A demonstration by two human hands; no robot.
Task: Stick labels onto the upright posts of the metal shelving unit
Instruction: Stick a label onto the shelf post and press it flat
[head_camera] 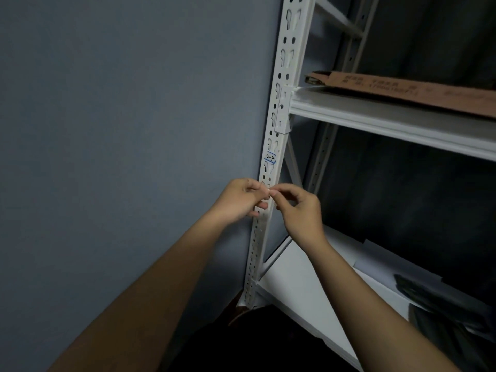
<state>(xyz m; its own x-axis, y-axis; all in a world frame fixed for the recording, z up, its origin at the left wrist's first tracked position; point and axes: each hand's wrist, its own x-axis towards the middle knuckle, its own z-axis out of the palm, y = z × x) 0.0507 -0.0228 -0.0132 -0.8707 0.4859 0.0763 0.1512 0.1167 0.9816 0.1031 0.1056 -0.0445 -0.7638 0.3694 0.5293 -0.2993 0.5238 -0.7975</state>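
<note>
i see a post (279,108) of white painted metal, smooth and faintly glossy; its label (270,158) looks like matt paper; the box (408,89) is dull brown cardboard.

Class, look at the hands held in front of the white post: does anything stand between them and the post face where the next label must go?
Nothing visible does. Both hands pinch something small and pale, presumably a label, directly before the post, below the stuck label marked 2-4. The post face there shows only punched holes.
</note>
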